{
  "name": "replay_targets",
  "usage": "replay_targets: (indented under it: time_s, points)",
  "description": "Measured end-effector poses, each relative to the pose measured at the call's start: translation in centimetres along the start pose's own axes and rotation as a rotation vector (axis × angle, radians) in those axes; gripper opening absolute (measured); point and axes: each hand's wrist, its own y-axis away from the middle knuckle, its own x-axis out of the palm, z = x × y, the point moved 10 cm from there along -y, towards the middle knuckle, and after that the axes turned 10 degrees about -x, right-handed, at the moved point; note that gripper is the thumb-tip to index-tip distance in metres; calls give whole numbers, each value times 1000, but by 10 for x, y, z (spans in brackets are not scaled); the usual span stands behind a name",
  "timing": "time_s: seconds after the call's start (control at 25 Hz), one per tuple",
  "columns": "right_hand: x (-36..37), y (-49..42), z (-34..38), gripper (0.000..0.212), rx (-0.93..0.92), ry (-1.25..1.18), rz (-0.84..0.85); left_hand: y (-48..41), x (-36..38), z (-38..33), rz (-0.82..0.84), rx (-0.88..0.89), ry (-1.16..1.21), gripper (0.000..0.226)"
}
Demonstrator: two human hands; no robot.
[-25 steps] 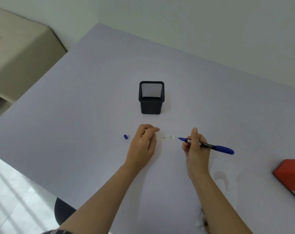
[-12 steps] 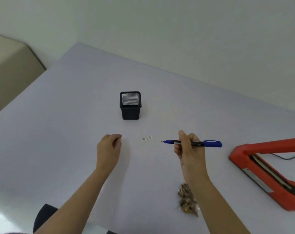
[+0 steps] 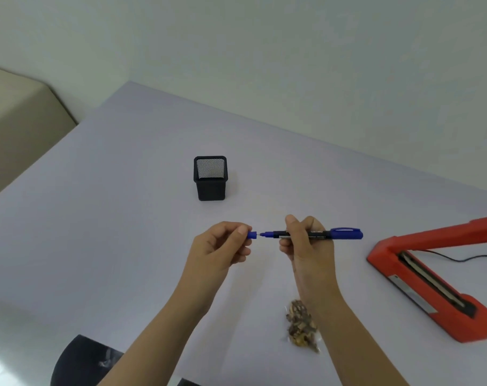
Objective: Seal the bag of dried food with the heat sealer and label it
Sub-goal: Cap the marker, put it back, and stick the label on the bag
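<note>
My right hand [image 3: 306, 243] grips a blue marker [image 3: 337, 234] held level above the table, its bare tip pointing left. My left hand [image 3: 220, 246] pinches the small blue marker cap [image 3: 252, 234] a short gap from that tip. A clear bag of brown dried food [image 3: 300, 325] lies on the table near me, partly hidden behind my right forearm. The red heat sealer [image 3: 420, 277] stands at the right with its arm raised. The small white label is not visible; my hands cover the spot where it lay.
A black mesh pen holder [image 3: 210, 178] stands on the pale table [image 3: 111, 218] beyond my hands. A black cable [image 3: 465, 257] runs from the sealer to the right. A beige piece of furniture [image 3: 17, 126] sits off the table's left edge.
My left hand has picked up the blue cap and brought it up to the marker tip. My right hand has raised the marker slightly. The camera has turned right, showing the sealer and bag.
</note>
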Motion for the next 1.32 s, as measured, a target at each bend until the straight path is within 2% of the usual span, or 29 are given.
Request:
replay_targets:
  time_s: [0.28,0.48,0.6,0.76,0.96,1.12,1.2,1.32]
  points:
    - [10,5,12,29,-39,46,43,8,3,-11,-1,78,-35,14]
    - [29,14,18,27,-74,100,80,20,-1,-27,-180,257,-340,43]
    - [39,17,12,31,-45,57,60,20,-7,-30,-265,227,-365,46]
    - [44,21,7,31,-31,31,58,14,-11,-27,-263,178,-387,49]
    - [58,16,-1,22,8,71,202,3,-22,-16,-262,145,-380,49]
    - [32,-3,-15,20,77,-92,15,-19,-36,-24,-270,175,-493,51]
    - [27,-19,-12,20,17,-33,-17,-41,-46,-24,-253,159,-502,51]
    - [43,-52,0,13,-154,152,23,-90,-75,-35,-401,187,-586,37]
